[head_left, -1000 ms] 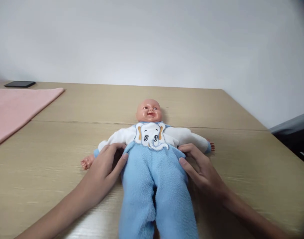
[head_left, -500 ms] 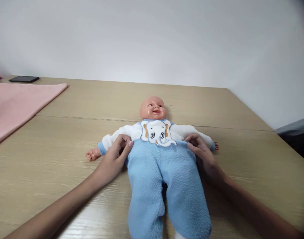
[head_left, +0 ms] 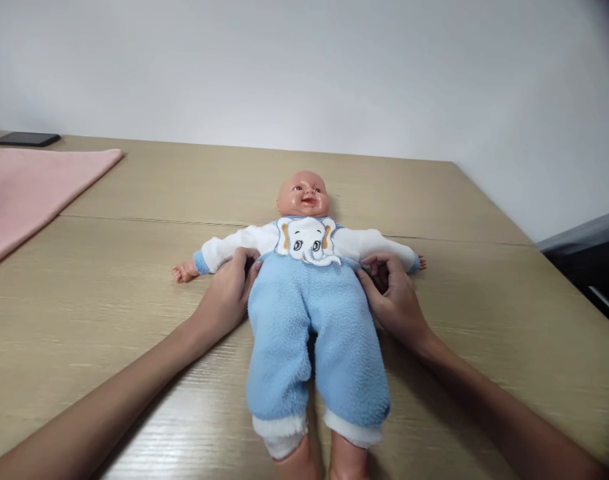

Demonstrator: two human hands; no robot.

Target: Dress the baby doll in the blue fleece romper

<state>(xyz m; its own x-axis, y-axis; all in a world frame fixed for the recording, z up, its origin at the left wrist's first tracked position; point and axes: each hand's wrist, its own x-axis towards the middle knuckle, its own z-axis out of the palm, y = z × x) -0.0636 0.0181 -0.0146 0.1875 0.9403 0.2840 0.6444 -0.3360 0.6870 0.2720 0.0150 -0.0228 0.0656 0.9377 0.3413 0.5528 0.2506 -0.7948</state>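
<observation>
A bald baby doll (head_left: 304, 193) lies on its back, arms spread and head towards the wall. It wears a white top (head_left: 362, 243) with an elephant face (head_left: 307, 241) on the chest, and blue fleece trousers (head_left: 284, 313) with white cuffs. At the waist on the doll's left-of-view side, my left hand (head_left: 232, 287) is closed on the trousers' edge, its fingertips partly hidden. Opposite it, my right hand (head_left: 394, 293) pinches the waist edge between thumb and curled fingers. Below the cuffs, the bare lower legs show, with the feet cut off by the frame.
The doll rests on a wooden table (head_left: 134, 320) with a seam across it. A pink cloth (head_left: 39, 183) lies at the left. Behind it is a dark flat device (head_left: 27, 139), near the white wall (head_left: 294, 73). Something dark stands beyond the table's right edge.
The view has tipped downward, so the doll sits higher in it and its cuffs and lower legs now show. My hands stay at the waist, the right one slightly farther in.
</observation>
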